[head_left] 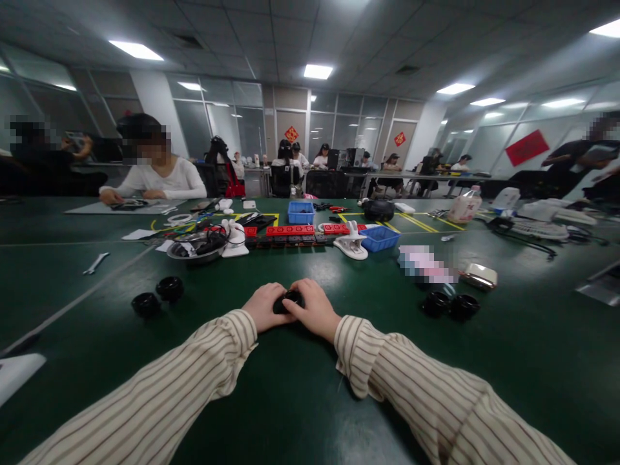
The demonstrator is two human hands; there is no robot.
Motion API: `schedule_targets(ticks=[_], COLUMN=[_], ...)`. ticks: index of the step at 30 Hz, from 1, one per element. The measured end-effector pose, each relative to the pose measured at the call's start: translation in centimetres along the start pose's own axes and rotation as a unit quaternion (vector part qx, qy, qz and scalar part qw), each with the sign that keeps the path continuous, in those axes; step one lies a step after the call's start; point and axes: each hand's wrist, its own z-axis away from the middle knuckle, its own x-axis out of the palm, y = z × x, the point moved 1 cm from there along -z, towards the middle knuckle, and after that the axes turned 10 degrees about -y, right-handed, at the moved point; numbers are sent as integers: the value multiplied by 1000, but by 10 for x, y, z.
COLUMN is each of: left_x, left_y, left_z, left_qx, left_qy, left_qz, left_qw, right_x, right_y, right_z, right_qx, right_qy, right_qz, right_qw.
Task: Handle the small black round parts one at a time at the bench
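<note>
Two hands meet at the middle of a green surface (300, 394), closed on a small black part (289, 300) that sits on the surface just ahead of the striped sleeves (194, 374). The left hand (263, 307) cups it from one side and the right hand (314, 311) from the other. The fingers curl and press against it, seemingly to brace it from both sides. Like parts wait in a left pair (145, 304) and a right pair (464, 306), both well apart from the hands, probably set within arm's reach. Farther off lie a steel bowl (196, 246), red blocks (289, 230), blue bins (301, 212) and a wrench (95, 263). A co-worker (162, 177) sits beyond them.
</note>
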Motion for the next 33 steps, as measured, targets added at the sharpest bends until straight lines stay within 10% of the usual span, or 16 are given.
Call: schedule_targets(ticks=[33], left_x=[4], left_y=[-8], left_z=[-1], left_qx=[54], left_qy=[-25], left_qz=[46], left_qw=[997], right_x=[-5], right_y=[-5], right_z=[2], right_qx=[-102], right_qy=[-54], right_qz=[-10], right_qw=[993])
